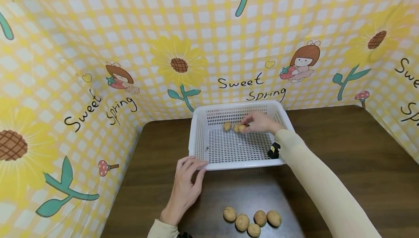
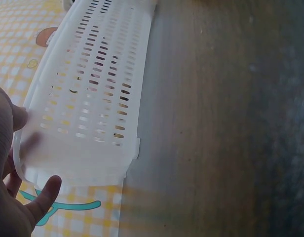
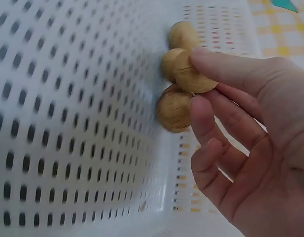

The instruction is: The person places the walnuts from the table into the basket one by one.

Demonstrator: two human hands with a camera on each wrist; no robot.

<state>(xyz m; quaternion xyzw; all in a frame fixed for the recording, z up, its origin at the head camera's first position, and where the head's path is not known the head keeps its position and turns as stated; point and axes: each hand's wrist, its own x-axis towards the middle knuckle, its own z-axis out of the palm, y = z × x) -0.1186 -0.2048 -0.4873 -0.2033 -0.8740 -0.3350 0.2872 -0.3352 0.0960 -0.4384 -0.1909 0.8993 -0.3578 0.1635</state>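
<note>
One round, tan, hard-shelled walnut (image 3: 189,74): right grip (image 1: 260,122) is pinching it inside the white, perforated plastic basket (image 1: 242,164); probably proving light, stiff, prone to rolling, best taken round its middle. Left grip (image 1: 186,185) is holding basket's near-left corner.

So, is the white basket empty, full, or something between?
Between: a few walnuts are inside the white basket, the right hand pinching one, while most of the perforated floor shows bare.
</note>
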